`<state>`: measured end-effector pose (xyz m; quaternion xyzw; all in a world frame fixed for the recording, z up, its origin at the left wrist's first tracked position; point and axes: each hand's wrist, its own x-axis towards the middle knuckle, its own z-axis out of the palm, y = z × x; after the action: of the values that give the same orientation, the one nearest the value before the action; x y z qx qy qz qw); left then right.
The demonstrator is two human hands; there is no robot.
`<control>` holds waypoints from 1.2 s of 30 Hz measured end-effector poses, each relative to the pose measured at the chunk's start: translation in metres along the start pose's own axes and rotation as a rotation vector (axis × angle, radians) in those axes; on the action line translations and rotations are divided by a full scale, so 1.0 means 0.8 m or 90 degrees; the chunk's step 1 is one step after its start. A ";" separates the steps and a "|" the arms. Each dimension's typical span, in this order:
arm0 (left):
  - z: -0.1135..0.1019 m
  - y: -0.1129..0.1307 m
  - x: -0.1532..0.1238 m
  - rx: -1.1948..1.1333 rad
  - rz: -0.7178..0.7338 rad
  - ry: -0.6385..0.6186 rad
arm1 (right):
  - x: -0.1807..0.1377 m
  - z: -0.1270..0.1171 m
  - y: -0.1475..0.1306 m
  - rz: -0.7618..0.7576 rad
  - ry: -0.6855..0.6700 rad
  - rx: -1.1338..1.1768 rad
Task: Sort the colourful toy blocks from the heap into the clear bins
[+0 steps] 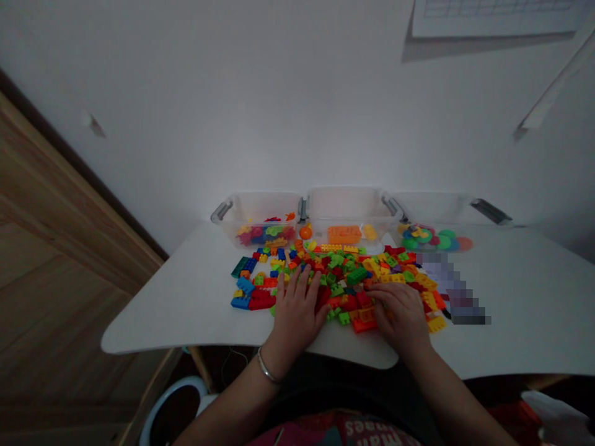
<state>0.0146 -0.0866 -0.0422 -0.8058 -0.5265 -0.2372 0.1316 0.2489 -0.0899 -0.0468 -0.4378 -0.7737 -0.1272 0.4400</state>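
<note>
A spread of several coloured plastic building bricks covers the middle of the white table. My left hand lies flat on the left part of the pile, fingers stretched out and apart, a thin bangle on its wrist. My right hand rests palm down on the bricks at the right, fingers extended toward an orange brick. Neither hand holds a brick that I can see.
Three clear plastic bins stand along the wall: the left bin with mixed pieces, the middle bin with an orange plate, the right bin with round discs. A wooden panel runs at the left. A blurred patch lies right of the pile.
</note>
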 end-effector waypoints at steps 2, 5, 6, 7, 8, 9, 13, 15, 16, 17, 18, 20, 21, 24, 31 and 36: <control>0.000 0.001 0.000 -0.005 -0.013 0.011 | -0.001 -0.001 0.000 0.004 0.006 0.005; 0.000 0.002 0.000 -0.016 -0.024 0.020 | -0.002 -0.002 0.000 0.012 0.009 0.020; 0.000 0.003 0.000 -0.021 -0.025 0.019 | -0.003 -0.003 0.001 0.016 0.004 0.026; -0.001 0.003 0.000 -0.024 -0.024 0.017 | -0.003 -0.004 0.002 0.024 -0.003 0.029; -0.001 0.004 0.000 -0.027 -0.024 0.016 | -0.002 -0.004 0.003 0.036 -0.011 0.028; -0.001 0.004 0.000 -0.029 -0.024 0.013 | -0.001 -0.005 0.005 0.055 -0.020 0.023; 0.000 0.003 0.001 -0.035 -0.029 0.003 | 0.013 -0.005 0.017 0.125 -0.085 0.006; 0.000 0.003 0.002 -0.038 -0.030 -0.001 | 0.024 -0.003 0.022 0.135 -0.127 -0.004; -0.001 0.003 0.002 -0.040 -0.030 -0.004 | 0.030 -0.002 0.025 0.135 -0.144 -0.014; -0.001 0.004 0.002 -0.042 -0.031 -0.007 | 0.036 0.000 0.027 0.132 -0.159 -0.028; -0.002 0.004 0.002 -0.043 -0.032 -0.009 | 0.042 0.001 0.028 0.127 -0.174 -0.042; -0.004 0.004 0.002 -0.044 -0.033 -0.010 | 0.050 0.005 0.031 0.111 -0.210 -0.065; -0.004 0.005 0.002 -0.045 -0.034 -0.009 | 0.053 0.008 0.033 0.100 -0.228 -0.072; -0.005 0.005 0.001 -0.048 -0.035 -0.006 | 0.055 0.014 0.036 0.074 -0.262 -0.078; -0.006 0.006 0.001 -0.057 -0.036 -0.003 | 0.057 0.018 0.034 0.074 -0.281 -0.076; -0.005 0.007 0.002 -0.056 -0.033 -0.005 | 0.058 0.016 0.036 0.071 -0.289 -0.069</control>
<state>0.0191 -0.0896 -0.0377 -0.7976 -0.5372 -0.2598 0.0878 0.2536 -0.0392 -0.0227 -0.5199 -0.8196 -0.0425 0.2370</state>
